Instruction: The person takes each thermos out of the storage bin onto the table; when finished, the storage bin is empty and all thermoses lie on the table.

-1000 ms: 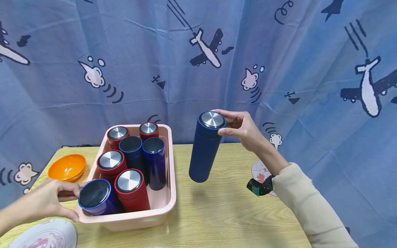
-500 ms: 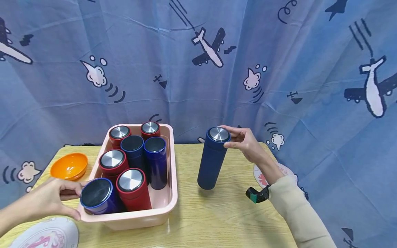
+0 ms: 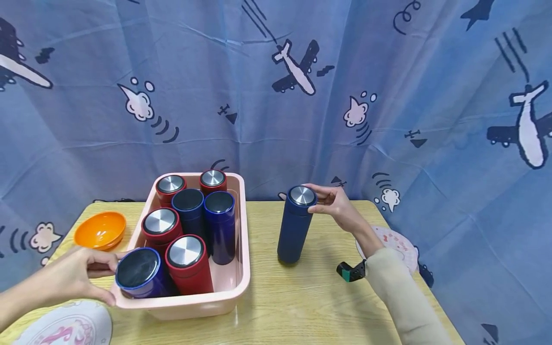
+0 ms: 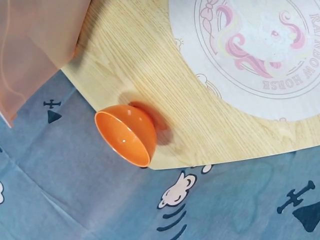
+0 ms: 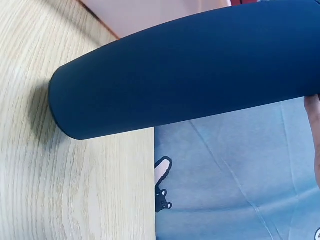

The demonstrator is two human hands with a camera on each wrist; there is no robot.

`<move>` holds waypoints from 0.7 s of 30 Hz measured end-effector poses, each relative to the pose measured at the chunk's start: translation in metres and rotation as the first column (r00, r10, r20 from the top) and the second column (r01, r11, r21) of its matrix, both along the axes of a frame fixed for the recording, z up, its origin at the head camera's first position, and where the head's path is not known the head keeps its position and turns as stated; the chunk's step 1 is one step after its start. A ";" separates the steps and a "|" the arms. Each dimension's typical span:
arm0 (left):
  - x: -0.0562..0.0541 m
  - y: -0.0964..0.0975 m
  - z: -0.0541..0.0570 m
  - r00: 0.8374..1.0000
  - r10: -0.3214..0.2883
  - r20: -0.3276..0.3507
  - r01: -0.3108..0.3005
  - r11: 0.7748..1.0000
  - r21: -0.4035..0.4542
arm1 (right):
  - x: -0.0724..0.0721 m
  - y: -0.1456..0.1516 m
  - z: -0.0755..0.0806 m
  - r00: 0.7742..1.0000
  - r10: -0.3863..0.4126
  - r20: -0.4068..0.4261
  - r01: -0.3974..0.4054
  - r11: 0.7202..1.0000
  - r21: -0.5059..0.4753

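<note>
My right hand [image 3: 337,207] pinches the top of a dark blue thermos flask [image 3: 294,237] with a silver lid, thumb in front and fingers behind. The flask is nearly upright, its base right at the wooden table. In the right wrist view its side [image 5: 185,75] fills much of the picture. My left hand [image 3: 79,274] grips the near left corner of a pink bin [image 3: 198,302]. Several red and blue flasks stand in the bin, among them a shiny blue one [image 3: 139,269] beside my left fingers and a red one [image 3: 189,268].
An orange bowl [image 3: 100,230] is left of the bin, near the table's back left corner [image 4: 125,135]. A round white mat [image 3: 73,326] with a pink print lies at front left, another mat [image 3: 398,247] at the right. A blue curtain [image 3: 258,96] hangs behind the wooden table [image 3: 280,306].
My right hand has lowered the dark blue flask to the table, and it stands straighter. My left hand keeps its grip on the bin's corner. The head view has shifted slightly.
</note>
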State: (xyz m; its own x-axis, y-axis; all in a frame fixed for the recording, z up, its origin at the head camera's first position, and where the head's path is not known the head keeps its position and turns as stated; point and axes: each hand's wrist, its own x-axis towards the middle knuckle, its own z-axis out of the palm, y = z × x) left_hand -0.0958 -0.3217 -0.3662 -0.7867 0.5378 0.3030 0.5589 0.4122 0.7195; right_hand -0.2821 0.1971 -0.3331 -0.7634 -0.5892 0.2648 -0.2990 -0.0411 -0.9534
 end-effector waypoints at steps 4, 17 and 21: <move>0.000 0.001 0.000 1.000 0.002 0.006 -0.002 1.000 -0.003 | -0.007 -0.007 -0.002 1.000 0.007 0.016 -0.007 1.000 0.029; 0.001 0.000 0.000 1.000 -0.007 -0.005 0.007 1.000 0.006 | -0.035 -0.036 -0.008 0.998 -0.002 0.064 0.001 1.000 0.025; 0.001 0.001 0.000 1.000 0.014 -0.010 -0.014 1.000 -0.013 | -0.043 -0.043 -0.010 0.998 -0.003 0.068 0.002 1.000 0.020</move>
